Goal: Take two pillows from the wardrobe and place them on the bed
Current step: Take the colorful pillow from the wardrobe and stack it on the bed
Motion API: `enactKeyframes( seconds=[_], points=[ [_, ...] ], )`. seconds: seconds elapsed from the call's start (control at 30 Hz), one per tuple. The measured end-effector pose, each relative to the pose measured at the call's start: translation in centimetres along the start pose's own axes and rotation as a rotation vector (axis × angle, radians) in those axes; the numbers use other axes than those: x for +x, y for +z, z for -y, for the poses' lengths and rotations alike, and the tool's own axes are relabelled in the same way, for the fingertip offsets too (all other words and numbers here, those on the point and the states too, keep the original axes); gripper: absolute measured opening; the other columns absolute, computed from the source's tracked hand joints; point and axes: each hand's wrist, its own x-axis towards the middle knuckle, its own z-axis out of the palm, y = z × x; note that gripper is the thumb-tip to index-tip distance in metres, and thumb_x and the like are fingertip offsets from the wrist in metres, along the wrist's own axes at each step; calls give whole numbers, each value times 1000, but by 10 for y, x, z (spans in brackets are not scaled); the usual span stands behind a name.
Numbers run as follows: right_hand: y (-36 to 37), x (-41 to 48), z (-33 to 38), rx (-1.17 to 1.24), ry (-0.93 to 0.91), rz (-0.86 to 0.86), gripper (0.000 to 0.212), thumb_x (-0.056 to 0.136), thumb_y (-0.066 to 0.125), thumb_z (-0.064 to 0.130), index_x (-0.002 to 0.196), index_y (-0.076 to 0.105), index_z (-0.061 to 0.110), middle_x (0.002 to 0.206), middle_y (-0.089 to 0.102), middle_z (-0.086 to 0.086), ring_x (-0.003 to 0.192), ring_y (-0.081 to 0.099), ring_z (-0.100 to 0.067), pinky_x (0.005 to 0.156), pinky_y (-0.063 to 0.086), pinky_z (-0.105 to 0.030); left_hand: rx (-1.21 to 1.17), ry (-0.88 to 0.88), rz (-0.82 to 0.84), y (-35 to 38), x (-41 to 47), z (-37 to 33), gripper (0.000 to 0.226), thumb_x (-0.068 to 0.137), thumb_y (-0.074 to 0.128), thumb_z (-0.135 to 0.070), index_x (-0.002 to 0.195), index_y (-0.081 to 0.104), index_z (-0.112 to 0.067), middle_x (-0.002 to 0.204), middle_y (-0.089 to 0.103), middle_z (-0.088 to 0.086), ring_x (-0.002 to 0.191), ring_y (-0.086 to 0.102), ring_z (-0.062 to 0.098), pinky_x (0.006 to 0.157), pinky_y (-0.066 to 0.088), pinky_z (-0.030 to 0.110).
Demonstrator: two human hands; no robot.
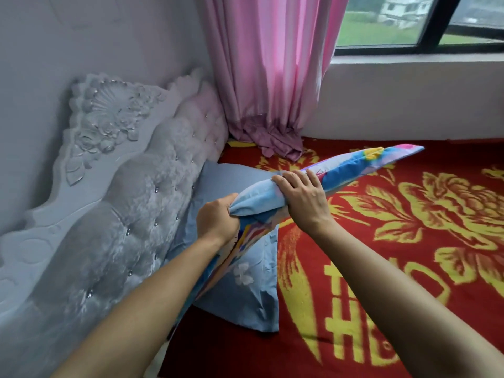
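Note:
A plain blue pillow [240, 290] with a small white flower print lies on the bed [409, 241], leaning against the headboard. Above it I hold a second, colourful pillow [354, 165] in blue, pink and yellow, edge-on, its far end pointing toward the window. My left hand [216, 218] grips its near end. My right hand [302, 197] clamps over its top edge a little farther along. The bed has a red blanket with a yellow flower pattern.
A padded grey headboard [114, 203] with carved trim runs along the left. A pink curtain [270, 77] hangs in the corner, its hem bunched on the bed. A window [420, 25] and white wall ledge [409, 99] border the far side.

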Motion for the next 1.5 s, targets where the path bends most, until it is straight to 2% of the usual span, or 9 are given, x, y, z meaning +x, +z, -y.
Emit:
enactKeyframes(
  seconds=[0.33,0.53,0.7,0.93,1.03,1.13,1.3,1.4,1.5],
  points=[
    [76,18,74,108,402,-159,65,102,49,31,157,20,11,162,7,-28,152,7,-40,123,14,-49,-523,-177,177,11,61,100,22,69,71,-28,88,74,-17,68,70,5,63,62,21,61,54,45],
    [155,-20,91,691,860,269,59,107,34,35,158,18,10,164,21,-11,150,22,-26,122,19,-36,-922,-435,307,32,72,122,16,72,82,-10,67,68,-13,74,62,6,68,55,17,59,47,29],
    [210,-35,100,788,1079,142,57,105,26,51,155,30,25,161,31,7,148,28,-14,120,26,-35,-1113,-539,336,67,74,143,9,78,77,0,85,73,-5,82,72,7,74,65,19,68,57,29],
    [316,-29,123,836,815,524,67,101,34,58,157,24,23,165,20,-7,152,14,-21,124,12,-38,-644,-522,279,149,107,249,31,88,72,-21,111,66,-1,112,70,17,100,64,21,90,52,37],
    [358,-47,144,652,627,821,70,97,35,66,157,13,39,168,1,-3,153,3,-26,123,9,-46,-300,-597,432,186,99,304,73,94,60,-37,150,29,-4,155,35,18,144,33,27,119,28,38],
    [375,-61,158,574,491,743,61,96,37,65,153,23,47,167,8,5,148,11,-22,114,16,-49,-74,-615,576,216,71,346,87,95,50,-51,156,0,-15,164,0,18,152,0,30,124,5,43],
    [387,-69,135,520,904,185,54,92,64,46,134,57,13,139,52,-15,130,46,-33,110,34,-45,-70,-667,462,247,58,376,82,90,40,-69,156,11,-31,165,8,10,151,11,32,123,11,49],
    [395,-72,102,527,1478,295,95,76,65,71,149,38,15,155,34,-16,143,31,-34,117,25,-52,-37,-748,182,251,56,372,77,88,44,-69,150,34,-24,151,39,16,139,37,36,115,30,50],
    [389,-74,76,875,1554,391,99,63,70,79,139,53,18,139,59,-6,130,53,-23,110,40,-41,-40,-792,-67,242,61,356,67,92,53,-55,128,53,2,130,57,27,122,52,42,99,41,47]
  ],
)
